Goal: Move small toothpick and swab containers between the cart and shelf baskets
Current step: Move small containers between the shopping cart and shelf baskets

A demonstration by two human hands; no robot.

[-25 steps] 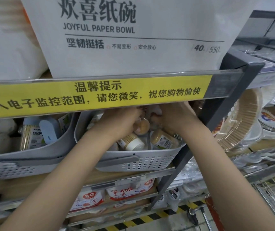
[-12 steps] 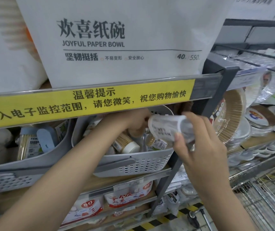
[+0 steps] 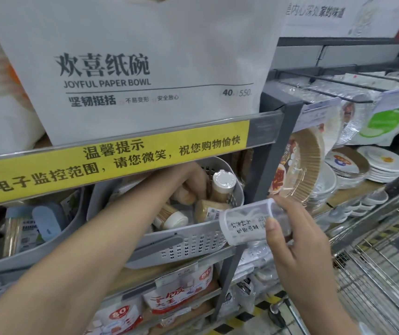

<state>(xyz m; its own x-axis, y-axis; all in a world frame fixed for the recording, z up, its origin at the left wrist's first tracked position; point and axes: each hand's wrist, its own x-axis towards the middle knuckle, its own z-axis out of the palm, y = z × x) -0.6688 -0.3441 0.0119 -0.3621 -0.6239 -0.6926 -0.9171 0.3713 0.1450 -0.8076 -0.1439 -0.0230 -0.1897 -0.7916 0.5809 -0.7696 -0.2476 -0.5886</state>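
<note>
Clear, light, slippery plastic swab container sits pinched across its body in my right hand, lower right; left hand grips a toothpick jar inside the basket.

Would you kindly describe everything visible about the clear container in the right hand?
The clear container is a small see-through plastic tub with rounded sides and a white label printed with dark characters. It lies tilted on its side, in the air just in front of the grey basket. The right hand grips it, thumb across the label.
</note>
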